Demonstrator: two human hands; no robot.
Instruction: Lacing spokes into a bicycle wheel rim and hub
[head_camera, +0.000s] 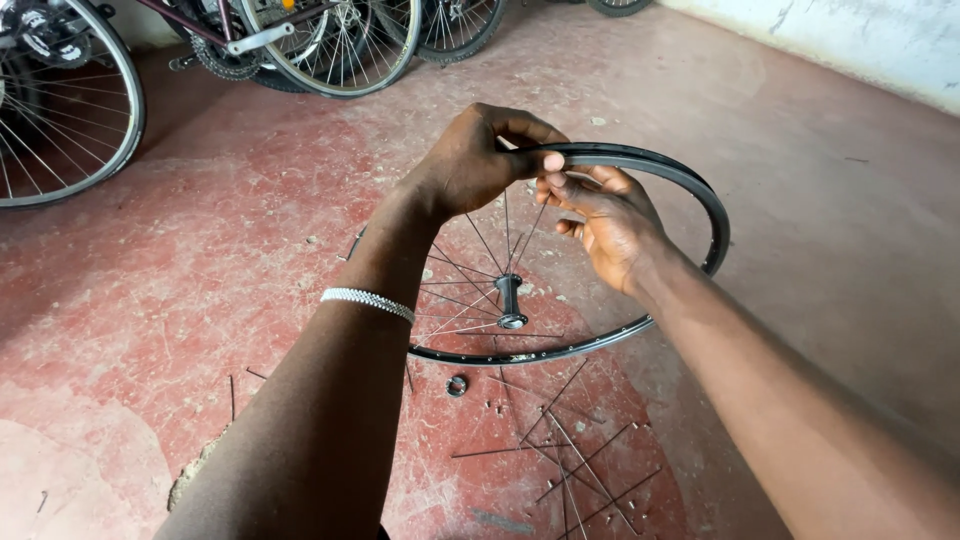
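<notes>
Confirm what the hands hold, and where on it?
Both hands, left and right, hold the black bicycle rim at its upper edge, fingers meeting on it.

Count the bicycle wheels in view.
5: the black rim held in both hands, one far left, three along the top edge. More may be hidden.

**Red floor, littered with wheel parts**

The floor (820, 230) is worn red concrete, scuffed pale in patches. Below the fingers (560, 185), loose spokes (585, 460) lie crossed on it, with tiny nipples (495, 405) scattered among them and a small ring-shaped nut (457, 385) just beside. Far above and left of the fingers, bicycle wheels (60, 110) stand on the floor. A pale wall (880, 40) meets it at upper right.
</notes>
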